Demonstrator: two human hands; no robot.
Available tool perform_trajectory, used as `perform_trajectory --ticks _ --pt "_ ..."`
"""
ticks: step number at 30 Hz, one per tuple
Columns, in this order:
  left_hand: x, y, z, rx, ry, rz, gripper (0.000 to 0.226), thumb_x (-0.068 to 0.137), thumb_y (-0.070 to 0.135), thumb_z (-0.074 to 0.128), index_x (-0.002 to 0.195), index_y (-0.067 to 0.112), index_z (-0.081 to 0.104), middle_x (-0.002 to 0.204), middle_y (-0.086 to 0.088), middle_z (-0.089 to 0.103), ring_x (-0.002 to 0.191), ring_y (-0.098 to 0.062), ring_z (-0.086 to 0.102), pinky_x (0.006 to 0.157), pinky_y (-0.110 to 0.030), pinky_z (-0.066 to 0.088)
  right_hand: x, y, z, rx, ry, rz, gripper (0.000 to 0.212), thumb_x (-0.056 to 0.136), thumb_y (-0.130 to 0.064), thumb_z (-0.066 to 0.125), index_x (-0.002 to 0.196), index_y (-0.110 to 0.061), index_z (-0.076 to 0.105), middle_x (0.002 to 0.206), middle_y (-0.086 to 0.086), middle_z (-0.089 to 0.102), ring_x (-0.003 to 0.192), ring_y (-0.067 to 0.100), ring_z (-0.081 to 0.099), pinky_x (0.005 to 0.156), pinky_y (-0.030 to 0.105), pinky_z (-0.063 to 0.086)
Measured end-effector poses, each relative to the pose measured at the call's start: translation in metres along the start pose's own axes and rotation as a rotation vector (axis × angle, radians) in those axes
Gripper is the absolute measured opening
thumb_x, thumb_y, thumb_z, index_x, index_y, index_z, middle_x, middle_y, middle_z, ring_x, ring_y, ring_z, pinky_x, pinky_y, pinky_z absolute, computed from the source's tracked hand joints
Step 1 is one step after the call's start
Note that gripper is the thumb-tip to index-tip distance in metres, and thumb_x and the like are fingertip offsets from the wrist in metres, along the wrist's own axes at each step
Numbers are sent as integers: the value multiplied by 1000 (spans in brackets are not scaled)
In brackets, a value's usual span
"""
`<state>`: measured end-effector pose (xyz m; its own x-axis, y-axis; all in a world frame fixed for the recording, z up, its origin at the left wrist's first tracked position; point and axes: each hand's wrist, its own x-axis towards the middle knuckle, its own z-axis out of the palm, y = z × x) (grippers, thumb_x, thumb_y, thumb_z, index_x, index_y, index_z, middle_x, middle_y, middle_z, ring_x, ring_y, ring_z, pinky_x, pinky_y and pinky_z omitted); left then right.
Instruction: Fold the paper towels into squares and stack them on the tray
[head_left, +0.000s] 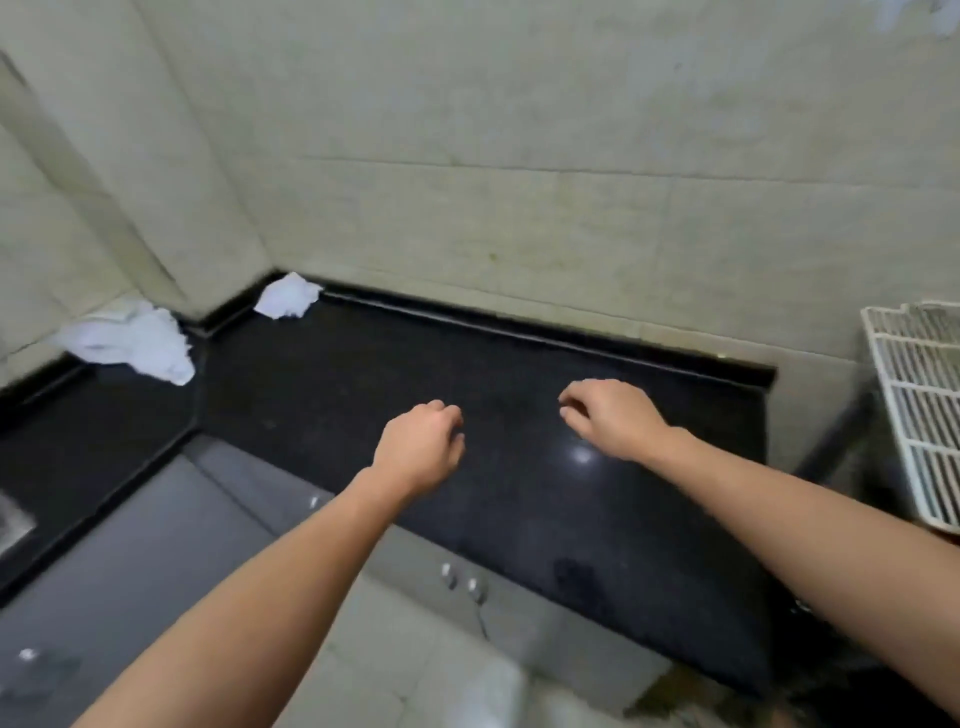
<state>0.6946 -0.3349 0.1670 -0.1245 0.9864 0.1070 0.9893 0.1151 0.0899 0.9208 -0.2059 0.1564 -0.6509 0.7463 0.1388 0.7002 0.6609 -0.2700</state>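
Head view looks down on a black counter (363, 374) set against a tiled wall; 2 crumpled paper towels lie at its far left corner, the smaller towel (288, 296) against the back edge, the larger towel (135, 340) just left of it on the side run of the counter; neither is folded.

Over the bare middle of the counter hover the left hand (421, 447) and the right hand (613, 415), near each other; the fingers of both are loosely curled and hold nothing, and neither touches a towel.

At the far right, well apart from the towels, stands a white slatted tray (919, 405), which I take to be the stacking place; no folded square shows on the part in view.

I judge the folding not yet begun; the step in hand is fetching a towel. The next move calls for a reach to the far left, probably by the left hand, to pinch a towel, bring it to the bare middle and flatten it before the 1st fold.
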Motion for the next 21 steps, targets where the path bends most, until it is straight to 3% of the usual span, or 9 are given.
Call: perform_trajectory --ticks 7,11,21 --pt "-85 -150 -12 36 19 -262 22 92 31 47 102 17 60 100 -3 59 95 -26 60 71 -36 49 74 -164 65 26 -136 -255 25 95 -38 45 112 -27 61 112 -6 65 101 21 60 78 34 48" --pt "-107 -212 -5 21 -14 -376 26 92 32 47 109 16 59 107 -4 60 100 -26 59 79 -40 51 120 -220 97 14 -190 -336 25 95 -38 47 113 -28 60 113 -6 66 102 21 60 78 34 47" --pt "-63 -383 -12 45 -66 -537 28 91 29 48 113 16 58 112 -6 60 108 -27 57 82 -39 50 290 -325 180 88 -294 -394 26 94 -39 49 114 -28 62 110 -4 68 101 21 62 77 33 47"
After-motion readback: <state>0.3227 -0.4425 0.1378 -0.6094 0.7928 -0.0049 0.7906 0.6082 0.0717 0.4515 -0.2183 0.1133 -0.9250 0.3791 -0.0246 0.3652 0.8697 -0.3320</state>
